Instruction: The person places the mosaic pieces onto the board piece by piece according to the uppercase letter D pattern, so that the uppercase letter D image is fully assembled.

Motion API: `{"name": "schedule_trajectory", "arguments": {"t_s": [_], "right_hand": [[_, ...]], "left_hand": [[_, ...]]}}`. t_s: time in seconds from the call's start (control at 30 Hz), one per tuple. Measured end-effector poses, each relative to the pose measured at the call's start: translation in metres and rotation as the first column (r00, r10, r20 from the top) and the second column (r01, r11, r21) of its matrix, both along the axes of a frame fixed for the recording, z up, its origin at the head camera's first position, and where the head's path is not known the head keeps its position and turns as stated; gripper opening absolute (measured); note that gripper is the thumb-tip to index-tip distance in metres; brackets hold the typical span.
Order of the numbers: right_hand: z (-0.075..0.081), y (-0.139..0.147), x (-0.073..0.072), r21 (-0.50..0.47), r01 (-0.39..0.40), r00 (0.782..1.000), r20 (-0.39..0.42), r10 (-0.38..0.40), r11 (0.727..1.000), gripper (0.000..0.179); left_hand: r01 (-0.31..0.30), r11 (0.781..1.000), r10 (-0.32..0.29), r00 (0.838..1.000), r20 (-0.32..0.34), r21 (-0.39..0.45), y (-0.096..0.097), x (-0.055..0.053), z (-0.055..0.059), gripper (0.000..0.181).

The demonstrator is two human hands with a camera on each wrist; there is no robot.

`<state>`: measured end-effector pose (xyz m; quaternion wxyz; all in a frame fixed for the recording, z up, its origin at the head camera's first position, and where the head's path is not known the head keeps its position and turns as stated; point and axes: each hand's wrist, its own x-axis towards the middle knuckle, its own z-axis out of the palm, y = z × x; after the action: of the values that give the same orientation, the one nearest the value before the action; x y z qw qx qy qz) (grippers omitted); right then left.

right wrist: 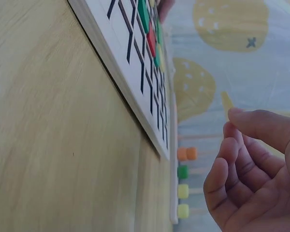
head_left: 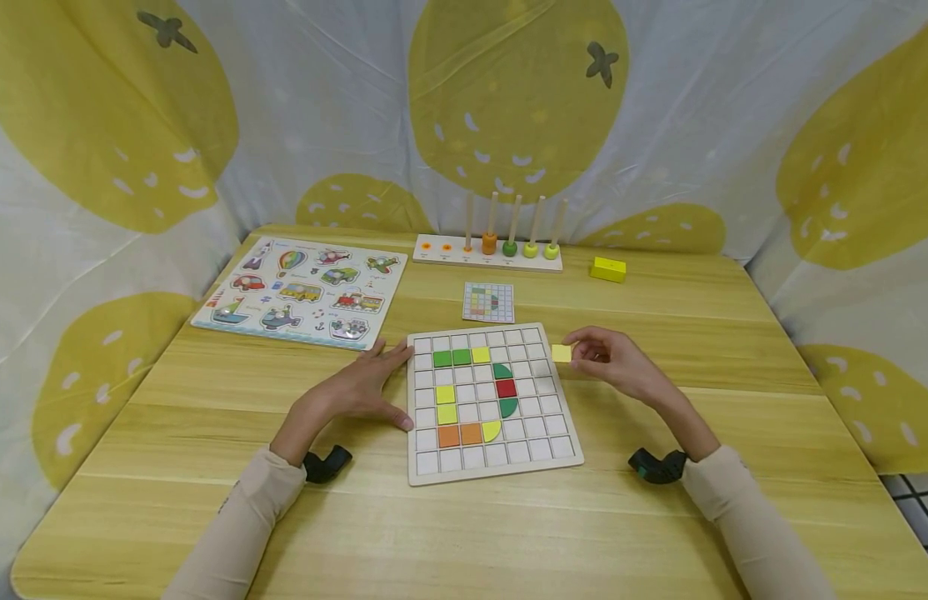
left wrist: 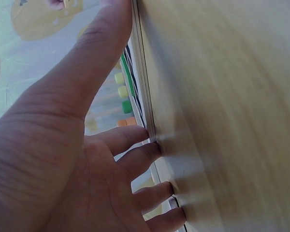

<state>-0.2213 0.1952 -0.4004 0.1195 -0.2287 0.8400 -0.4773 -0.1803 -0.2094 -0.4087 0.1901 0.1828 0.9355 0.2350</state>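
A square wooden grid board point(head_left: 539, 450) lies in the middle of the table. Coloured tiles fill some cells: green squares point(head_left: 452, 357), yellow squares point(head_left: 445, 404), orange squares point(head_left: 460, 434), a red square point(head_left: 506, 388), and rounded green and yellow pieces point(head_left: 491, 431). My left hand point(head_left: 362, 387) rests at the board's left edge, fingers spread and fingertips against it, the thumb near the lower left. Between thumb and fingertips my right hand point(head_left: 614, 362) pinches a yellow square tile point(head_left: 561, 353), just outside the board's upper right edge. In the right wrist view that tile point(right wrist: 226, 101) appears edge-on.
Behind the board lies a small pattern card point(head_left: 489, 318). A vehicle puzzle board point(head_left: 306, 287) sits at the back left. Farther back stands a peg stand point(head_left: 471, 260) with coloured beads, a yellow block point(head_left: 608, 269) to its right. Fruit-print curtains surround the table.
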Motion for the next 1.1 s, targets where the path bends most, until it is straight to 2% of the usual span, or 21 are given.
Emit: {"name": "schedule_trajectory", "arguments": {"t_s": [0.73, 1.1], "right_hand": [[-0.001, -0.039, -0.001, 0.027, -0.066, 0.998, 0.000, 0.066, 0.997, 0.024], [-0.005, -0.055, 0.002, 0.025, -0.117, 0.993, 0.005, 0.117, 0.993, 0.025]], "left_hand": [[0.007, 1.000, -0.007, 1.000, -0.008, -0.007, 0.000, -0.001, -0.001, 0.119], [0.002, 1.000, -0.002, 1.000, 0.009, -0.010, 0.001, -0.001, 0.000, 0.119]]}}
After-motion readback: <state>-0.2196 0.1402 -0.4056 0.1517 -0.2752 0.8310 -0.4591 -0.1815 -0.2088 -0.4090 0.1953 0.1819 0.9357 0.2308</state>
